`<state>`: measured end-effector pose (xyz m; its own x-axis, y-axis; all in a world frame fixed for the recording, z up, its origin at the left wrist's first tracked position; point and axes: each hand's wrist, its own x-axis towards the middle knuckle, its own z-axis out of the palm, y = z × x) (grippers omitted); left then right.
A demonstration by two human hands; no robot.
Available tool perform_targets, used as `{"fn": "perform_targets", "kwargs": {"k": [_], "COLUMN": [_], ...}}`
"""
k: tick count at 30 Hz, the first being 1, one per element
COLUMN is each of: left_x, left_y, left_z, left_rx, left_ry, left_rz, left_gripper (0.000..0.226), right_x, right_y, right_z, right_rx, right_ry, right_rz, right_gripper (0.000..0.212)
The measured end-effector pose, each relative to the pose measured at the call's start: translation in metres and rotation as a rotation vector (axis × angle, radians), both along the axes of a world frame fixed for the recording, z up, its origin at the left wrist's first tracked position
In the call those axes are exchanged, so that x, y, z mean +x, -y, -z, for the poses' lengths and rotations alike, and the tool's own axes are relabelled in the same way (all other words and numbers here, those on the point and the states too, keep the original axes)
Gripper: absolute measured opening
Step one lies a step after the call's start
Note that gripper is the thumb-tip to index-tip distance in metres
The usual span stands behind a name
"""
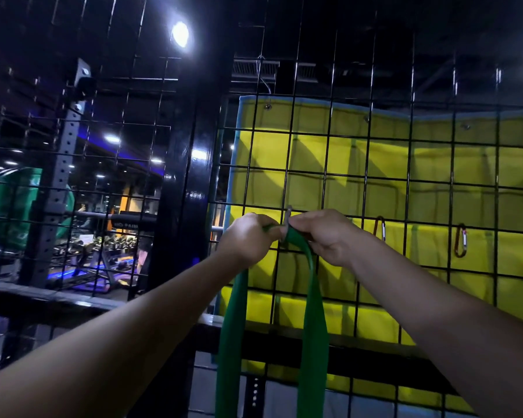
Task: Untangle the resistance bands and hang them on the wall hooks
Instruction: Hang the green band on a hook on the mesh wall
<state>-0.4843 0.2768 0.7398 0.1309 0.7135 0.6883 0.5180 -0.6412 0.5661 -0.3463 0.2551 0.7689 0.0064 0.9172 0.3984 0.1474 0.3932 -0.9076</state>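
Here two bare forearms reach forward from the near edge, one from the left and one from the right. The left hand and the right hand are close together, and each one pinches with curled fingers the top of one green resistance band. The band is flat, wide and smooth, like rubber. It makes a loop: two straps hang down from the hands, one under each hand, and they go out of the picture at the bottom. Between the two hands stands one small grey metal hook, and the top of the band lies at this hook; if it already sits on the hook, I cannot tell.

The hook is on a black wire grid with square cells. On the same grid, to the right, hang two carabiners: one orange and one red, both oval and shiny. Behind the grid is one yellow sheet, cloth-like with folds and a light blue border. Far on the left, behind the wire, stand a grey steel upright with holes and a green round thing, and three or more ceiling lamps shine.
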Motion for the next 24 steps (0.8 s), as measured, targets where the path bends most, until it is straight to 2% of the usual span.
{"fn": "perform_targets", "kwargs": {"k": [2,3,7,11,14,17,24], "left_x": [0.005,0.008,0.013,0.018,0.020,0.022,0.018], "left_y": [0.000,0.000,-0.002,0.004,0.002,-0.001,0.000], "left_z": [0.006,0.007,0.010,0.016,0.023,0.027,0.020], "left_rx": [-0.029,-0.046,0.029,0.140,0.185,0.244,0.208], "left_ry": [0.151,0.199,0.262,0.171,0.209,0.224,0.110], "left_rz": [0.062,0.074,0.017,0.023,-0.034,-0.053,-0.003], "left_gripper": [0.025,0.025,0.024,0.015,0.017,0.026,0.024], "right_x": [0.001,0.000,-0.007,-0.009,-0.010,-0.013,-0.020], "right_y": [0.001,0.001,-0.004,-0.011,-0.014,-0.017,-0.017], "right_z": [0.003,0.003,-0.002,-0.007,-0.008,-0.009,-0.014], "right_rx": [0.038,0.050,0.022,0.008,-0.012,-0.027,-0.031], "right_ry": [0.007,0.006,0.029,0.077,0.082,0.115,0.061], "right_rz": [0.041,0.077,0.169,0.217,0.225,0.243,0.312], "right_gripper": [0.006,0.009,0.016,0.031,0.031,0.020,0.029]}}
